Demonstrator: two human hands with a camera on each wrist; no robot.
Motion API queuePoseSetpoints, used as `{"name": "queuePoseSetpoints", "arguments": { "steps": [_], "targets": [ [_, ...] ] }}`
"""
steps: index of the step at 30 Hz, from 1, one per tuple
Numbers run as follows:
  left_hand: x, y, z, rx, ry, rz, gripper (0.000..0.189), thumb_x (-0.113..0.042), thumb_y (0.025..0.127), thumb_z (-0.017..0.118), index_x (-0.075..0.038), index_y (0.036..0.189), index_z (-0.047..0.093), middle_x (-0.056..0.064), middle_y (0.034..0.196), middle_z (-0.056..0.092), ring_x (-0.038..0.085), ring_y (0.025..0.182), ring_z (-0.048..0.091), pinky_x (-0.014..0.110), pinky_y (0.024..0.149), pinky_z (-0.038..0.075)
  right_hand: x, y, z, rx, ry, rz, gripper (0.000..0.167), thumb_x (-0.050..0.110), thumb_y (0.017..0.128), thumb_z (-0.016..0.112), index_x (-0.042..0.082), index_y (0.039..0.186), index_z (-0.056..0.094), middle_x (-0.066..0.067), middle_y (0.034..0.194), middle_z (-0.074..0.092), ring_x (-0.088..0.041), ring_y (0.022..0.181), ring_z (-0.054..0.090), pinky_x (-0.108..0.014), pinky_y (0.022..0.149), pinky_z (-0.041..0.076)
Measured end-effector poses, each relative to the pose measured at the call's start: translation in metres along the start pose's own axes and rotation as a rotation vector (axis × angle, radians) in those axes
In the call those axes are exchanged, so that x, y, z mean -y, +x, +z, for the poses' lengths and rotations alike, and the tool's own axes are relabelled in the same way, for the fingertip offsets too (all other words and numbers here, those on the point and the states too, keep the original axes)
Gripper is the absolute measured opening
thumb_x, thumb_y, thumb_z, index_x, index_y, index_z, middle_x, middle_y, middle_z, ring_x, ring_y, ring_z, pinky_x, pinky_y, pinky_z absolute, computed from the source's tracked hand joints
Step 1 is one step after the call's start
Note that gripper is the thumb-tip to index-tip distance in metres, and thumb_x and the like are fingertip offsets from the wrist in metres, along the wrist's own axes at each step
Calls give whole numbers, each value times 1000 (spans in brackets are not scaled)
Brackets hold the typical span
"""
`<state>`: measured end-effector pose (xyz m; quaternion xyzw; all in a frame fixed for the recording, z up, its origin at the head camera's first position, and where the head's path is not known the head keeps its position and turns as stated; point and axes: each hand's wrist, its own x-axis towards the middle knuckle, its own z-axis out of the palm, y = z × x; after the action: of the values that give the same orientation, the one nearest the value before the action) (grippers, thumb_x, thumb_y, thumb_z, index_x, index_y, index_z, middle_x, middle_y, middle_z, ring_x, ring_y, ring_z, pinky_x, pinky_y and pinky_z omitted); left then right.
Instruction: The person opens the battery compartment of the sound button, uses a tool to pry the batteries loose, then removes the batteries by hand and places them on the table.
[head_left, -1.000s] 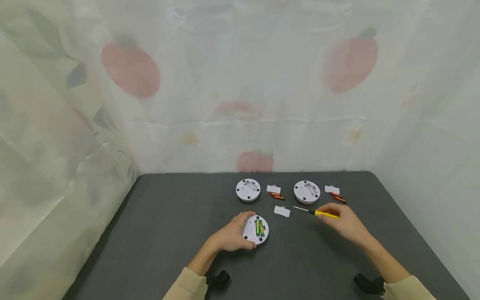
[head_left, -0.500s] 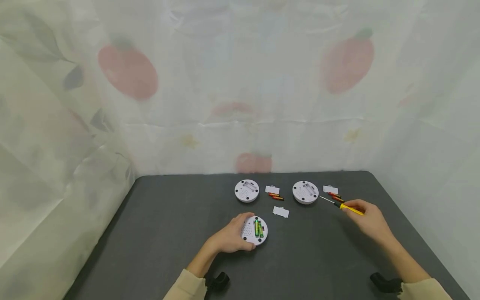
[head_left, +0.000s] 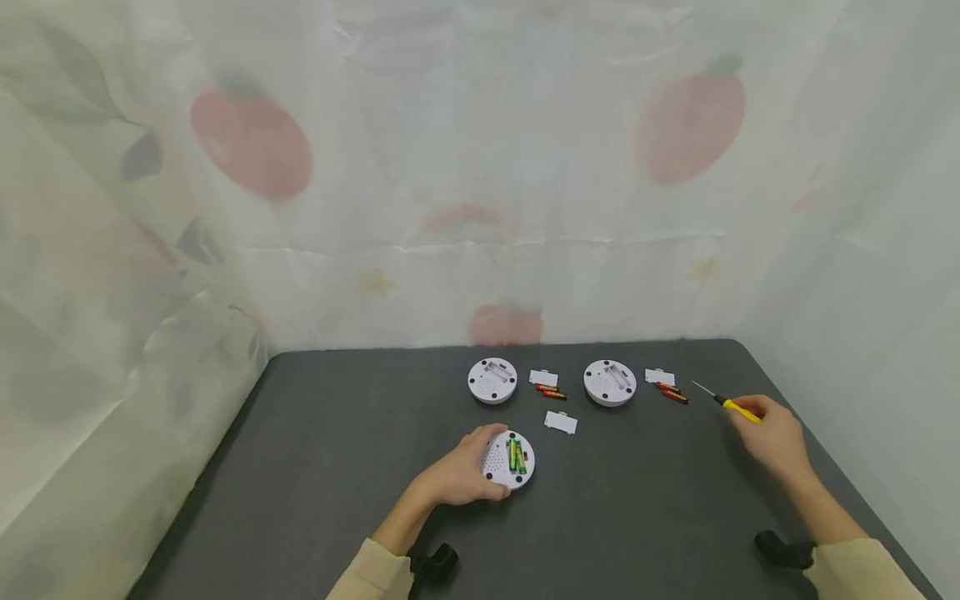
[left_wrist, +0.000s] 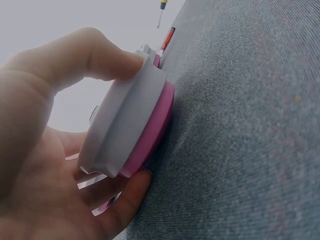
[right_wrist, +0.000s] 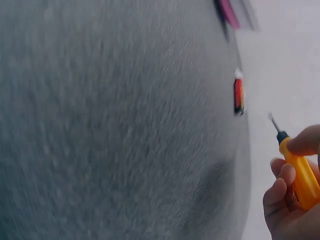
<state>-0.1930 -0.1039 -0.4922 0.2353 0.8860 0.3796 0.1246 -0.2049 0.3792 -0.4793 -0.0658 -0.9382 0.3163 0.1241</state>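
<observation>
My left hand [head_left: 468, 468] grips the side of a round white device [head_left: 498, 467], thumb on one side and fingers on the other. Two green batteries [head_left: 517, 457] lie in the open compartment on its upturned face. The left wrist view shows a pink band [left_wrist: 152, 132] along the device's lower edge, close over the table. My right hand [head_left: 772, 433] holds a screwdriver [head_left: 738, 409] by its yellow handle, above the right side of the table. Its metal shaft points to the far left. In the right wrist view thumb and fingers curl around the yellow handle [right_wrist: 302, 177].
Two more round white devices, one left [head_left: 492, 381] and one right [head_left: 610, 383], stand at the back with bare battery compartments. Beside each lie a white cover and red batteries [head_left: 551, 392]. Another white cover [head_left: 561, 422] lies nearer. A printed curtain [head_left: 480, 167] hangs behind the table.
My right hand has moved right with the screwdriver, from near the right-hand device to beyond the rightmost red batteries. The left hand stays on its device.
</observation>
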Motion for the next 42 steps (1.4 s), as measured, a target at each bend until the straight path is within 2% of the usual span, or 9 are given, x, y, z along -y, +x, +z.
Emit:
{"name": "queuePoseSetpoints", "arguments": {
  "steps": [5, 12, 18, 27, 30, 34, 42],
  "targets": [
    [1, 1, 1, 2, -1, -3, 93, -29, 71, 83, -8, 150, 39, 4, 131, 49, 22, 113, 46, 40, 92, 41, -11, 6, -3, -16, -25, 10, 38, 16, 101, 54, -17, 119, 56, -39, 112, 58, -48, 95, 56, -51, 75, 45],
    [2, 1, 0, 11, -1, -5, 94, -29, 71, 83, -9, 151, 39, 3, 130, 49, 21, 113, 46, 40, 92, 40, -19, 11, -6, 12, -101, 0, 34, 10, 97, 55, -19, 113, 55, -40, 106, 58, -51, 88, 58, -55, 69, 48],
    [1, 1, -1, 10, 2, -2, 93, -29, 70, 83, -9, 150, 39, 3, 128, 50, 21, 112, 46, 40, 91, 40, -19, 15, -9, 56, -190, 39, 34, 13, 93, 59, -18, 107, 58, -34, 97, 62, -45, 80, 61, -51, 62, 48],
    [1, 2, -1, 10, 4, -2, 92, -30, 71, 83, -11, 150, 40, 3, 129, 49, 20, 112, 46, 39, 91, 40, -18, 17, -12, 104, -194, 93, 41, 20, 95, 60, -17, 111, 59, -36, 102, 62, -44, 81, 62, -51, 62, 49],
    [1, 2, 0, 8, 4, -4, 93, -30, 70, 83, -10, 150, 39, 3, 130, 49, 21, 112, 46, 39, 91, 41, -18, 16, -12, 89, -188, 87, 41, 24, 97, 60, -15, 110, 60, -33, 99, 63, -42, 79, 62, -49, 60, 48],
    [2, 1, 0, 9, 3, -8, 93, -29, 71, 83, -10, 151, 39, 3, 131, 49, 21, 112, 46, 39, 91, 41, -12, 14, -15, 32, -165, 35, 39, 25, 98, 60, -13, 106, 62, -29, 92, 64, -37, 73, 61, -44, 55, 46],
    [3, 1, 1, 15, -3, -21, 93, -29, 71, 82, -12, 151, 38, 3, 131, 49, 20, 112, 46, 40, 91, 41, 22, 8, -18, -97, -116, -80, 31, 20, 98, 60, -11, 100, 66, -23, 87, 66, -35, 73, 59, -38, 59, 42]
  ]
}}
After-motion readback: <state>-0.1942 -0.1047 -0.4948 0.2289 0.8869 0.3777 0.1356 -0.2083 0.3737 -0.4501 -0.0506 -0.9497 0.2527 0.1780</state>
